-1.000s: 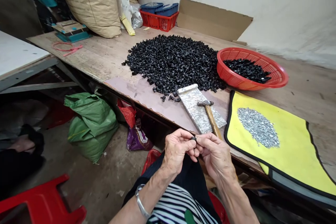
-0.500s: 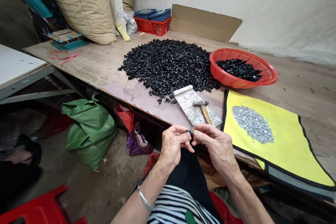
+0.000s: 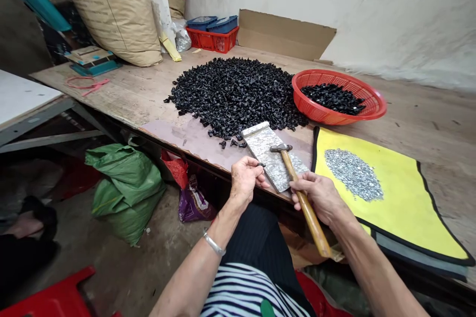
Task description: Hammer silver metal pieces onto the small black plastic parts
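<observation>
Pinching — left grip (image 3: pixel 243 181) on a black clip (image 3: pixel 261 164), right grip (image 3: pixel 316 195) round a hammer (image 3: pixel 302 193) — at a workbench (image 3: pixel 122 94).

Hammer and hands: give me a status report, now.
Right hand gripping hammer by wooden handle. Left hand pinching small black part. Stone slab under its head.

Kraft sacks (image 3: pixel 111 10) are propped agst wall (image 3: pixel 372 10); blue trays (image 3: pixel 211 23) are set in red crate (image 3: pixel 211 43); green sack (image 3: pixel 124 193) is left on floor (image 3: pixel 163 277).
</observation>
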Demonstrator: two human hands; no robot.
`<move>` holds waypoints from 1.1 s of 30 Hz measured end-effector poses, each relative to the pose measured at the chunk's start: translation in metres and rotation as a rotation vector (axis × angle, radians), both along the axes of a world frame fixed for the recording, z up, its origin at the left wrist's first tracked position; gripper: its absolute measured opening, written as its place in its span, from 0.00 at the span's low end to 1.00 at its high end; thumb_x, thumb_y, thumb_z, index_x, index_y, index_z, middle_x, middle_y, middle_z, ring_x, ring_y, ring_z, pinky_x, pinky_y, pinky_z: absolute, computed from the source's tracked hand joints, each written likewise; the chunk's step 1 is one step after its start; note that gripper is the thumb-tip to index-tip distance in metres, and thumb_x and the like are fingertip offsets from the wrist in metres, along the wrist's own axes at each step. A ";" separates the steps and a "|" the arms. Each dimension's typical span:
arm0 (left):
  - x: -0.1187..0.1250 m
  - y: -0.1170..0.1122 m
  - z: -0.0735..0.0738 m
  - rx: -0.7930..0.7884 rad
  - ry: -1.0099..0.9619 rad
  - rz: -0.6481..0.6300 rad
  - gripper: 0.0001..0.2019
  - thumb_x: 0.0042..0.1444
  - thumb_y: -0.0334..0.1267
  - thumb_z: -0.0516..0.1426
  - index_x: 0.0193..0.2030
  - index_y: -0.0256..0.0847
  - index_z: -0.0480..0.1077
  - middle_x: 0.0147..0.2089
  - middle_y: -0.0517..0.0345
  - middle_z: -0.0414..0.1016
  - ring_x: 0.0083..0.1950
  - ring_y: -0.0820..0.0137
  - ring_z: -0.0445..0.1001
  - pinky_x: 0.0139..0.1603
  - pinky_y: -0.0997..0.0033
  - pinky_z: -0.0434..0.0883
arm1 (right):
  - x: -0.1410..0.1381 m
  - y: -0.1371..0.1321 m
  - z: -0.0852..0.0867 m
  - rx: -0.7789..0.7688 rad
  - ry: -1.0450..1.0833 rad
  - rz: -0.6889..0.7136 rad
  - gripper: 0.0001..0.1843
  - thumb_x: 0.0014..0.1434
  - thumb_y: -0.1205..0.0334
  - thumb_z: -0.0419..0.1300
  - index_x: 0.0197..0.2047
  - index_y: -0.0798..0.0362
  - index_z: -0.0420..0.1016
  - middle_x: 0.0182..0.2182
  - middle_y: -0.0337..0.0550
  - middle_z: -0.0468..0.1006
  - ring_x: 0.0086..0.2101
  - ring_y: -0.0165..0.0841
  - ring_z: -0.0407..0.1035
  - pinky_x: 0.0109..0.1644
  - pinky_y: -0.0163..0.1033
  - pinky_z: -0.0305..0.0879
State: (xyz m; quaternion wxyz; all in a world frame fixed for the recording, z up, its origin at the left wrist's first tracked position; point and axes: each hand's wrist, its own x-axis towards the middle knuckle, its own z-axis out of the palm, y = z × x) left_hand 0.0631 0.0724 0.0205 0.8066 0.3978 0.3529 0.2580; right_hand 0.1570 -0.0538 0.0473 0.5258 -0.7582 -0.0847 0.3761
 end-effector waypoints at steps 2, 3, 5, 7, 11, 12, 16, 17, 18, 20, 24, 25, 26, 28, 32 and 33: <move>0.004 0.001 -0.002 0.003 0.018 -0.004 0.09 0.38 0.29 0.58 0.27 0.37 0.61 0.15 0.67 0.65 0.12 0.76 0.65 0.13 0.76 0.67 | 0.000 -0.003 0.004 0.052 0.141 0.025 0.12 0.37 0.61 0.63 0.22 0.53 0.62 0.16 0.35 0.65 0.16 0.26 0.58 0.17 0.33 0.55; 0.006 0.001 -0.002 0.006 0.030 -0.005 0.09 0.38 0.29 0.58 0.27 0.37 0.61 0.15 0.68 0.65 0.12 0.76 0.65 0.13 0.76 0.67 | 0.000 -0.005 0.006 0.069 0.195 0.032 0.12 0.37 0.62 0.64 0.23 0.54 0.63 0.17 0.36 0.65 0.16 0.24 0.57 0.17 0.32 0.54; 0.008 0.001 -0.002 0.017 0.069 0.002 0.09 0.38 0.28 0.57 0.27 0.38 0.61 0.13 0.68 0.64 0.11 0.76 0.64 0.12 0.75 0.68 | 0.000 -0.010 0.008 0.085 0.273 0.033 0.12 0.39 0.61 0.64 0.26 0.56 0.66 0.19 0.36 0.65 0.15 0.21 0.53 0.15 0.29 0.50; 0.009 0.000 -0.001 0.030 0.115 0.009 0.08 0.39 0.27 0.56 0.27 0.38 0.60 0.12 0.69 0.62 0.10 0.75 0.63 0.11 0.74 0.67 | -0.001 -0.014 0.008 0.087 0.305 0.017 0.13 0.41 0.59 0.63 0.28 0.57 0.68 0.19 0.36 0.65 0.14 0.19 0.50 0.14 0.27 0.45; 0.011 0.000 0.000 0.042 0.152 0.008 0.06 0.41 0.26 0.54 0.27 0.38 0.60 0.10 0.68 0.62 0.09 0.74 0.62 0.10 0.75 0.66 | -0.010 -0.019 0.007 0.098 0.233 -0.047 0.14 0.43 0.55 0.64 0.28 0.55 0.65 0.17 0.32 0.63 0.13 0.18 0.47 0.12 0.26 0.42; 0.011 0.000 0.000 0.043 0.152 0.012 0.06 0.41 0.26 0.54 0.26 0.38 0.60 0.11 0.68 0.62 0.09 0.75 0.62 0.10 0.75 0.66 | -0.013 -0.021 0.006 0.092 0.166 -0.053 0.15 0.44 0.53 0.64 0.28 0.54 0.65 0.17 0.31 0.63 0.13 0.19 0.48 0.12 0.26 0.43; 0.012 -0.001 -0.003 0.052 0.166 0.027 0.06 0.40 0.24 0.54 0.24 0.38 0.61 0.12 0.67 0.63 0.10 0.75 0.63 0.11 0.73 0.68 | -0.025 -0.025 0.001 -0.032 -0.329 0.040 0.16 0.51 0.47 0.57 0.30 0.53 0.67 0.16 0.32 0.62 0.14 0.23 0.54 0.15 0.30 0.51; 0.012 -0.001 -0.003 0.059 0.172 0.029 0.06 0.41 0.24 0.54 0.24 0.38 0.61 0.11 0.67 0.63 0.10 0.75 0.63 0.11 0.73 0.68 | -0.026 -0.025 -0.001 -0.075 -0.471 0.081 0.15 0.52 0.48 0.56 0.31 0.53 0.68 0.16 0.33 0.63 0.15 0.25 0.56 0.17 0.31 0.54; 0.012 -0.001 -0.003 0.065 0.176 0.032 0.06 0.41 0.24 0.54 0.24 0.38 0.61 0.11 0.68 0.62 0.10 0.75 0.63 0.11 0.73 0.68 | -0.027 -0.026 -0.003 -0.114 -0.607 0.120 0.15 0.53 0.49 0.54 0.32 0.53 0.69 0.16 0.34 0.65 0.17 0.26 0.59 0.20 0.32 0.57; 0.012 -0.002 -0.002 0.072 0.184 0.039 0.06 0.41 0.24 0.54 0.23 0.38 0.61 0.10 0.68 0.61 0.10 0.75 0.62 0.11 0.73 0.68 | -0.028 -0.026 -0.005 -0.175 -0.840 0.185 0.14 0.55 0.52 0.52 0.34 0.52 0.71 0.18 0.37 0.70 0.19 0.29 0.64 0.23 0.33 0.60; 0.012 -0.003 0.000 0.055 0.198 0.038 0.07 0.41 0.23 0.53 0.23 0.38 0.61 0.10 0.69 0.60 0.10 0.74 0.62 0.10 0.74 0.67 | -0.033 -0.026 0.000 -0.222 -1.225 0.210 0.17 0.59 0.54 0.48 0.41 0.54 0.73 0.24 0.43 0.77 0.22 0.32 0.70 0.25 0.34 0.62; 0.012 -0.003 0.000 0.049 0.197 0.033 0.07 0.42 0.24 0.54 0.23 0.38 0.61 0.09 0.69 0.60 0.09 0.74 0.62 0.10 0.75 0.66 | -0.035 -0.025 0.002 -0.210 -1.320 0.188 0.18 0.60 0.55 0.47 0.43 0.55 0.72 0.27 0.45 0.78 0.24 0.33 0.71 0.26 0.34 0.63; 0.012 -0.003 0.000 0.043 0.196 0.031 0.07 0.42 0.24 0.54 0.23 0.38 0.61 0.09 0.69 0.60 0.09 0.74 0.62 0.10 0.75 0.66 | -0.038 -0.025 0.004 -0.199 -1.403 0.161 0.18 0.61 0.56 0.47 0.45 0.57 0.72 0.30 0.47 0.79 0.26 0.33 0.72 0.28 0.34 0.63; 0.011 -0.004 0.000 0.041 0.196 0.036 0.07 0.42 0.24 0.54 0.23 0.39 0.60 0.09 0.69 0.60 0.09 0.74 0.63 0.10 0.76 0.65 | -0.044 -0.023 0.006 -0.227 -1.517 0.146 0.18 0.62 0.58 0.47 0.46 0.59 0.71 0.33 0.49 0.80 0.26 0.32 0.73 0.28 0.33 0.62; 0.012 -0.005 -0.001 0.049 0.197 0.066 0.08 0.41 0.23 0.53 0.21 0.39 0.59 0.08 0.69 0.60 0.10 0.73 0.64 0.11 0.75 0.66 | -0.050 -0.020 -0.001 -0.486 -1.539 0.324 0.15 0.61 0.63 0.48 0.46 0.58 0.71 0.25 0.43 0.78 0.18 0.31 0.68 0.21 0.34 0.54; 0.012 -0.005 -0.002 0.047 0.191 0.069 0.08 0.41 0.23 0.53 0.21 0.39 0.59 0.08 0.68 0.60 0.10 0.72 0.64 0.11 0.75 0.66 | -0.050 -0.020 -0.002 -0.514 -1.537 0.353 0.14 0.60 0.63 0.49 0.45 0.57 0.71 0.24 0.42 0.78 0.18 0.30 0.68 0.21 0.34 0.53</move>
